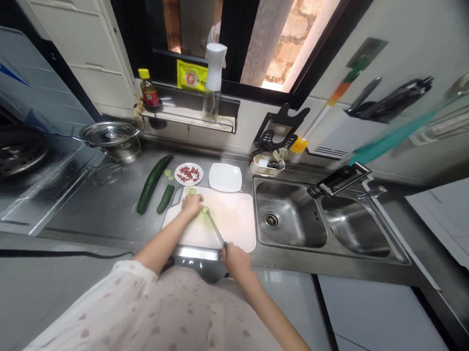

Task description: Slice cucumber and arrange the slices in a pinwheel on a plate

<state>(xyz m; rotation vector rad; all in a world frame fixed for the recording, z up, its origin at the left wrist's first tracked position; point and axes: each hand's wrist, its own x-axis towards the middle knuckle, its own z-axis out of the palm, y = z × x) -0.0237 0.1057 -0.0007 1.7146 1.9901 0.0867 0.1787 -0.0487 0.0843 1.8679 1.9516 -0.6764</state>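
My left hand is closed over a piece of cucumber on the white cutting board, holding it down. My right hand grips the handle of a knife whose blade reaches up to a green cucumber slice beside my left fingers. A few cut slices lie at the board's far edge. Left of the board lie a long whole cucumber and a shorter piece.
Behind the board stand a small plate of red pieces and an empty white square plate. A double steel sink is at the right. A lidded steel pot stands at the back left; a shelf with bottles hangs under the window.
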